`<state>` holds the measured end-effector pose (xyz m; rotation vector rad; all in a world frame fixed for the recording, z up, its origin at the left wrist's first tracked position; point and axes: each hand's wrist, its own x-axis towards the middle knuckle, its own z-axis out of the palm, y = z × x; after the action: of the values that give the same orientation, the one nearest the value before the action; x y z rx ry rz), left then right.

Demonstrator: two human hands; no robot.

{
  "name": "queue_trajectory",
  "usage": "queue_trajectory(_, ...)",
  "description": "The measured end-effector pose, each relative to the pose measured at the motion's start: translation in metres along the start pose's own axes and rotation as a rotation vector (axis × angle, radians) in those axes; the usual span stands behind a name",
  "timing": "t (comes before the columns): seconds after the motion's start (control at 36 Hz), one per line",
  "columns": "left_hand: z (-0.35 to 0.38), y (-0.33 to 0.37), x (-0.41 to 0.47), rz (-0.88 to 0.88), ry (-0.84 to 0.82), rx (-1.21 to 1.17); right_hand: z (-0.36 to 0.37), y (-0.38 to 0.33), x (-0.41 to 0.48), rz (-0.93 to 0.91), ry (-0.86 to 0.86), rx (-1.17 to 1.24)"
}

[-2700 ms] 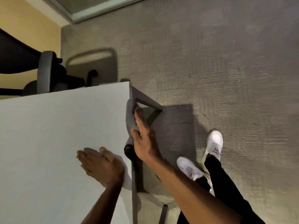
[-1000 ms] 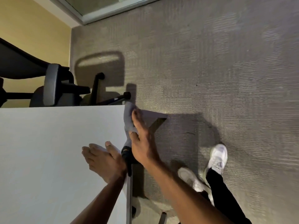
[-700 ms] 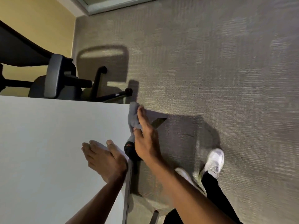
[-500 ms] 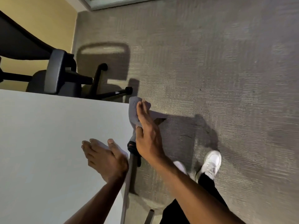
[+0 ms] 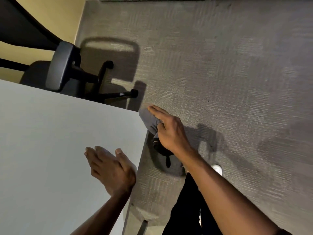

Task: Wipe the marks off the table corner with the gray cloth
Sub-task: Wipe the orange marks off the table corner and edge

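The white table (image 5: 50, 141) fills the left half of the head view, and its far right corner sits just left of the gray cloth (image 5: 149, 120). My right hand (image 5: 169, 131) presses the cloth against the corner's outer edge, fingers stretched flat over it. The cloth's lower part hangs down under my palm, bunched and dark. My left hand (image 5: 108, 167) lies flat on the tabletop near the right edge, fingers together, holding nothing. No marks can be made out on the corner.
A black office chair (image 5: 64, 73) with a gray armrest and wheeled base stands behind the table's far edge. Gray carpet (image 5: 220, 65) covers the floor to the right. My dark-trousered leg (image 5: 186, 209) and a white shoe (image 5: 217, 168) are below the right arm.
My right hand has slid the cloth along the table's right edge up to the far corner. The left hand stays flat in the same spot. The view has shifted and tilted.
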<state>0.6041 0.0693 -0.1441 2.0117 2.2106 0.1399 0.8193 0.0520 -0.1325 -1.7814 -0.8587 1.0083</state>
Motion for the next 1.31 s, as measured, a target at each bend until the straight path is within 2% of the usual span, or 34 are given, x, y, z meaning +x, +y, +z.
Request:
queue_trajectory(0.14, -0.001, 0.001, 0.0, -0.017, -0.018, -0.017, -0.009, -0.003, 0.019, 0.285, 0.081, 0.055)
queue_trajectory(0.22, -0.002, 0.002, 0.0, -0.014, -0.027, -0.027, -0.012, -0.008, 0.034, 0.346, 0.201, 0.12)
queue_trajectory(0.31, -0.004, 0.004, 0.0, -0.031, -0.03, -0.043, -0.023, -0.014, 0.043, 0.256, 0.181, 0.113)
queue_trajectory(0.39, -0.006, 0.007, 0.0, -0.035, -0.033, -0.051, -0.027, -0.015, 0.047, 0.031, -0.064, -0.019)
queue_trajectory(0.47, -0.007, 0.007, 0.0, -0.032, -0.045, -0.052, -0.022, -0.01, 0.041, -0.116, -0.313, -0.139)
queue_trajectory(0.72, -0.005, 0.003, 0.002, -0.041, -0.051, -0.05, -0.031, -0.001, 0.01, -0.28, -0.312, -0.353)
queue_trajectory(0.83, -0.007, 0.007, 0.003, -0.057, -0.037, -0.075, -0.016, -0.012, 0.032, -0.341, -0.307, -0.431)
queue_trajectory(0.97, -0.007, 0.012, 0.001, -0.085, -0.012, -0.073, -0.014, -0.029, 0.087, -0.27, -0.524, -0.357)
queue_trajectory(1.11, -0.007, 0.01, 0.001, -0.045, -0.035, -0.037, -0.042, -0.017, 0.067, -0.42, -0.66, -0.384)
queue_trajectory(1.22, -0.006, 0.011, 0.001, -0.028, -0.024, -0.02, -0.065, -0.001, 0.051, -0.436, -0.685, -0.363)
queue_trajectory(1.31, -0.006, 0.01, 0.002, -0.018, -0.029, -0.015, -0.066, -0.003, 0.063, -0.376, -0.727, -0.304)
